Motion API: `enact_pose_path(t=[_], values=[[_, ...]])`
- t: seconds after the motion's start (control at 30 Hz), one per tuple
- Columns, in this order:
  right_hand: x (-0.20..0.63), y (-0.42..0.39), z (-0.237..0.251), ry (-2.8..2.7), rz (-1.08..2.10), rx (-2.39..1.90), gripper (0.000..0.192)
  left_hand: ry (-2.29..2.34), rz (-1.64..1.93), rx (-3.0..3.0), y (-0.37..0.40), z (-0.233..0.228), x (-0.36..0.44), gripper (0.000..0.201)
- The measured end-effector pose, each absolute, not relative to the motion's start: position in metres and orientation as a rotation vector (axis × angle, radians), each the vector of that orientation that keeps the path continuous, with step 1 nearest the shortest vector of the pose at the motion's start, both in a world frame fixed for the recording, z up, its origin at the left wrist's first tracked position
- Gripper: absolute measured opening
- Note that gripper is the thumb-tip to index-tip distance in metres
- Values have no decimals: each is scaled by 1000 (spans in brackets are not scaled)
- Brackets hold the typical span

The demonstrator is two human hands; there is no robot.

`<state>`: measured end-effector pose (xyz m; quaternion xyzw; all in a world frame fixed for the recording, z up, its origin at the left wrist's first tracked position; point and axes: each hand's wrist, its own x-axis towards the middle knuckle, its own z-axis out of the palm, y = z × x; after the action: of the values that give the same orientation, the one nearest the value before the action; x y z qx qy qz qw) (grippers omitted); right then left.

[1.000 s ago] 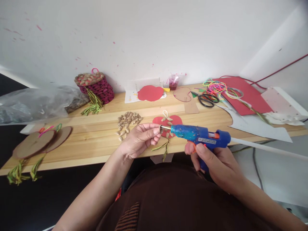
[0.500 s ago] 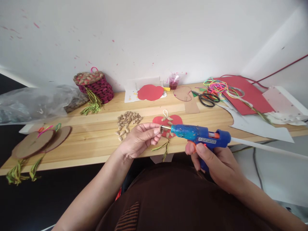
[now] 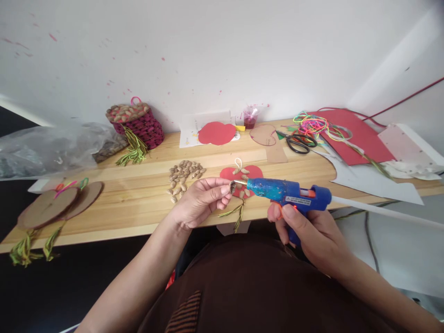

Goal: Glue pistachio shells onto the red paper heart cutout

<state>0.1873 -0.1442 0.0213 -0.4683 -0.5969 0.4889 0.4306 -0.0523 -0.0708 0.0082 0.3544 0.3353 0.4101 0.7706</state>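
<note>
Blue plastic is what I am gripping in my right hand (image 3: pixel 314 231): the glue gun (image 3: pixel 287 192), held level above the near edge of the wooden table (image 3: pixel 138 203), fingers wrapped round the handle and the forefinger lying on the orange trigger. Compared with a second ago, very little is changing: the gun is dipping a touch lower and its metal nozzle is drawing slightly back from the shell, so that the shell's dark hollow side is now showing more plainly at the tip. I am reading that as glue going onto the piece or having just gone on, though no bead of glue is visible at this size. My left hand (image 3: pixel 199 201) is staying where it was, closed in a pinch, thumb and forefinger clamping one small nut shell (image 3: pixel 232 187) with the remaining fingers curled under; the shell is sitting at the nozzle tip, touching it or just short of it, I cannot tell which. Directly behind both hands, flat on the table, is lying the red paper apple (image 3: pixel 242 175) with a white loop at its top, several shells already on its face and green strands trailing off its lower edge. Just left of it is resting the loose pile of shells (image 3: pixel 183 173). Further back are lying the scissors (image 3: pixel 296 142) and the neon cords (image 3: pixel 314 124), well apart from my hands.
</note>
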Motion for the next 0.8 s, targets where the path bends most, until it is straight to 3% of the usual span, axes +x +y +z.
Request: enact_pose_path(t=[0.8], values=[[187,-142,27,-1513,1230,-1203,39,713,899,771,-67,11,-53,29]])
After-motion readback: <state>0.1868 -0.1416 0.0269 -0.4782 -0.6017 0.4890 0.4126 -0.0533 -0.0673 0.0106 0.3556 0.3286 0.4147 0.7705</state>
